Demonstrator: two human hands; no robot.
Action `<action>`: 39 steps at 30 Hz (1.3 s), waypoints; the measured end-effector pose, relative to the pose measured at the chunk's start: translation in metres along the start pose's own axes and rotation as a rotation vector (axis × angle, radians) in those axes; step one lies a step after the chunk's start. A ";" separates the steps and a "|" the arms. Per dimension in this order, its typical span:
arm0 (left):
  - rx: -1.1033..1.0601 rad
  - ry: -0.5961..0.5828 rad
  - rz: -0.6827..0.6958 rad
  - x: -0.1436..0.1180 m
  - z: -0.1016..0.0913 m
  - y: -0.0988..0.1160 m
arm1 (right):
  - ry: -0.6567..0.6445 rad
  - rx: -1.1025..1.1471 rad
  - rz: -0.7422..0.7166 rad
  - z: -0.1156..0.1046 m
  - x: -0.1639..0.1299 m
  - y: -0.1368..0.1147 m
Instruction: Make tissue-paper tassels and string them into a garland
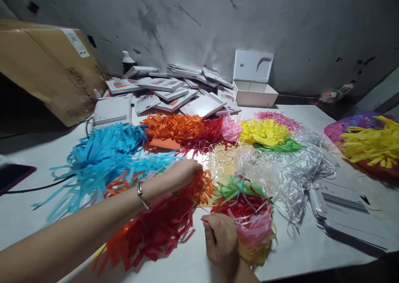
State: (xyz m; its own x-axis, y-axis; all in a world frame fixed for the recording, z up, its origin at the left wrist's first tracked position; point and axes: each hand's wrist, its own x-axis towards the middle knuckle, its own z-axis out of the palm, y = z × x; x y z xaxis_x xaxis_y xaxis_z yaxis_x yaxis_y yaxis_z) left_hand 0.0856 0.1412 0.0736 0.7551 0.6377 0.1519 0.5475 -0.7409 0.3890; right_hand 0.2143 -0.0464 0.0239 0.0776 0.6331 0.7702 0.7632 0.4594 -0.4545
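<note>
My left hand [186,173], with a silver bracelet at the wrist, is closed above a bundle of red and orange paper tassels [158,225]. Its fingertips are turned away, so what they grip is hidden. Lower and to the right, my right hand [222,238] pinches a thin pale string, of which only a short bit shows. Beside it lies a fringed bunch of red, pink, yellow and green tissue tassels [254,225]. Orange fringe [204,187] hangs just under my left hand. Loose white string [218,160] curls behind both hands.
Blue [109,150], orange [174,127] and yellow tassels [264,132] line the table's middle. Silvery strands [299,171] lie at right, near stacked flat white cards [346,212]. Behind are piled printed boxes [174,87], an open white box [255,92] and a large carton [52,71].
</note>
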 end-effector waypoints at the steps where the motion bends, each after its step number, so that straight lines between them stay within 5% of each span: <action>1: -0.013 -0.001 0.010 -0.002 -0.007 -0.001 | 0.004 0.009 0.003 0.000 0.001 0.000; 5: -0.080 -0.014 0.088 -0.017 -0.039 0.003 | 0.014 0.043 0.017 -0.001 0.000 -0.001; 8: -0.141 -0.141 0.184 -0.031 -0.057 0.001 | 0.018 0.062 0.027 -0.001 -0.002 -0.001; 14: 0.127 -0.067 -0.262 -0.040 -0.079 -0.065 | 0.034 0.083 0.028 0.001 -0.008 0.005; 17: 0.158 -0.171 -0.354 -0.048 -0.081 -0.096 | 0.028 0.093 0.033 0.005 -0.014 0.009; 21: 0.127 -0.242 -0.390 -0.058 -0.072 -0.105 | 0.017 0.111 0.103 0.012 -0.025 0.015; 28: -0.069 -0.039 -0.384 -0.059 -0.074 -0.090 | 0.003 0.120 0.148 0.014 -0.028 0.014; 33: -0.215 0.473 -0.468 -0.056 -0.106 -0.076 | 0.027 0.139 0.188 0.016 -0.026 0.014; 36: -0.370 0.629 -0.477 -0.063 -0.116 -0.049 | 0.026 0.180 0.219 0.017 -0.020 0.012; 39: -0.596 0.608 -0.464 -0.075 -0.103 -0.006 | 0.026 0.283 0.216 0.013 -0.009 0.000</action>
State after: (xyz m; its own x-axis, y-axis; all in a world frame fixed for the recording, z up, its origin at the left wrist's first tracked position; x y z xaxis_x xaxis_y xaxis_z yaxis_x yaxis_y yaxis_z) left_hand -0.0113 0.1194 0.1540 0.1025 0.9638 0.2461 0.3454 -0.2665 0.8998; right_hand 0.2051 -0.0446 0.0112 0.2369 0.7197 0.6526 0.5194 0.4739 -0.7111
